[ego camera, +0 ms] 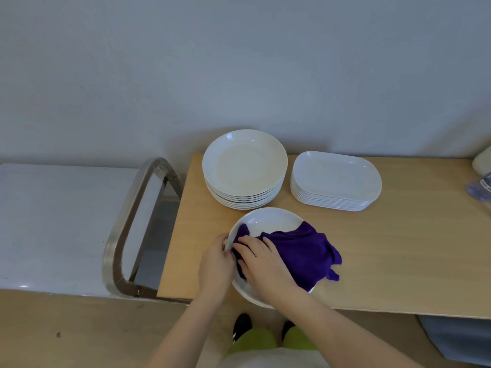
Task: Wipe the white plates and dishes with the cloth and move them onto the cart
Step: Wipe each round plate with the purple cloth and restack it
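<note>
The cart (53,224) stood well to the left of both hands, its top bare of dishes, its metal handle (127,224) just beside the table (398,248) — close enough, likely, for a short carry. The left hand (215,264) gripped the near-left rim of the plate (268,221), fingers curled over the edge, probably to steady it against the rubbing. Touching it on the right, the right hand (261,261) pressed the purple cloth (303,251) flat into the plate's well with fairly straight fingers; most of the cloth trailed right of that grip, over the rim. Beyond the hands waited the stack of round plates (244,166) and, further right, the stack of oval dishes (336,179) — seemingly still to be wiped.
</note>
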A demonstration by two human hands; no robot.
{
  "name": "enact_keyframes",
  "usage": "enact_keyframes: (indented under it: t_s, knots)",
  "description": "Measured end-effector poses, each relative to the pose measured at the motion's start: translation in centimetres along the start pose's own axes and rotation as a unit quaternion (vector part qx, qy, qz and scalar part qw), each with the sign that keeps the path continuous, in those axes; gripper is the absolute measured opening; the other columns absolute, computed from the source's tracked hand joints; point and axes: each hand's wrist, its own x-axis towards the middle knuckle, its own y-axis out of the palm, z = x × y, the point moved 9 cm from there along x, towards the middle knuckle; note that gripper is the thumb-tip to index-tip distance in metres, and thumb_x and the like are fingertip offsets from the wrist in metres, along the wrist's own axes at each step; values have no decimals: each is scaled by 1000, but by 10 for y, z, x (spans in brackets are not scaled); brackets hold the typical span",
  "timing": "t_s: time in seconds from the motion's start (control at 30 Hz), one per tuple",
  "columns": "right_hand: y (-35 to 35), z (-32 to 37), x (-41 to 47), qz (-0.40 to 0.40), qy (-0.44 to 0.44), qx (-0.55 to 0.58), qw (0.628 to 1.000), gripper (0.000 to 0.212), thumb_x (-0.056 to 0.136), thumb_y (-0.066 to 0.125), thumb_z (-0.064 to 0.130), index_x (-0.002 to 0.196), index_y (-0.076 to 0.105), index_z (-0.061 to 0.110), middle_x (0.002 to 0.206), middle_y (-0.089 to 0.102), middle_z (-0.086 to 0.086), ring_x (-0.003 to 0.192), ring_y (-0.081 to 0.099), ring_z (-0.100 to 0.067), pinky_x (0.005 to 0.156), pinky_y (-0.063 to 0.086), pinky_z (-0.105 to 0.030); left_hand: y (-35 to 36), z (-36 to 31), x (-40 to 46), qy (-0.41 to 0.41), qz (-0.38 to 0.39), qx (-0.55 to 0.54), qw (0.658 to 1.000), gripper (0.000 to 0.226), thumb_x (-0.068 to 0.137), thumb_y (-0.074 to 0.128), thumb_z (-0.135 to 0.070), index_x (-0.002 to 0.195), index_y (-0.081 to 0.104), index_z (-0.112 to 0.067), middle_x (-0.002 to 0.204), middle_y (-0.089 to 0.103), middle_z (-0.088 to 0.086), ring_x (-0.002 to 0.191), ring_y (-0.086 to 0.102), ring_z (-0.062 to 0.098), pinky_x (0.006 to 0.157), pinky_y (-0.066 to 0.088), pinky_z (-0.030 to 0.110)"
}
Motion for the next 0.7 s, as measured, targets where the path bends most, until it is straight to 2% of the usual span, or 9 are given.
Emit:
enact_keyframes:
  t_s: [0.07,0.2,0.3,0.33,0.4,0.43,0.47,0.57,0.7]
  knots:
    - [-2,-3,-7,-4,10,-51,999,46,83,63,37,127,58,24,135,54,3,126,50,-18,107,36,-45,-1,-1,0,5,-3,2,1000,31,95,48,-16,122,56,-28,94,61,-18,82,57,2,68,51,24]
    - [-6,-15,-31,-9,81,-55,995,63,65,78,38,124,62,27,130,60,-3,118,58,-23,96,48,-47,1,-2,-2,21,0,-6,1000,30,95,48,-19,123,56,-28,100,62,-14,85,56,3,69,52,25]
    - [0,-8,-34,-4,38,-60,997,57,73,69,37,129,58,32,134,57,4,121,56,-15,98,46,-45,1,0,0,17,-3,3,1000,32,96,49,-16,125,55,-26,105,64,-10,85,57,7,68,50,23]
    - [2,-9,-30,5,24,-63,998,56,79,62,34,134,52,34,140,51,6,128,50,-14,102,41,-46,2,1,0,12,-2,6,1000,31,96,49,-17,125,55,-26,103,64,-9,84,58,7,67,51,23]
    - [12,-15,-16,40,1,-38,998,61,91,47,25,148,27,35,155,26,6,143,24,-16,114,19,-47,1,2,2,5,4,8,1000,28,97,48,-19,123,56,-25,93,62,-12,81,56,6,65,50,23]
    - [16,-20,-9,63,-2,-30,998,63,95,41,21,150,14,35,159,14,5,146,12,-17,116,8,-46,1,1,3,3,9,11,1000,28,97,48,-18,122,55,-25,89,59,-12,79,57,7,64,50,25]
    - [17,-24,-3,68,-4,-36,997,64,96,37,18,151,8,34,160,9,4,147,7,-20,116,5,-45,2,1,4,1,15,19,1000,27,96,47,-16,121,54,-25,86,59,-12,78,58,9,61,49,27]
    - [11,-43,8,53,26,-86,995,65,95,39,21,152,8,29,159,14,-1,146,14,-28,116,15,-46,5,0,7,-5,26,64,998,25,93,45,-10,113,45,-26,78,61,-3,65,57,16,47,37,27]
    - [-7,-73,0,19,108,-127,986,64,92,49,20,150,22,19,154,29,-6,141,29,-30,112,27,-45,7,-2,5,-12,33,84,996,23,91,44,-9,104,39,-28,70,54,-3,56,49,14,42,27,24]
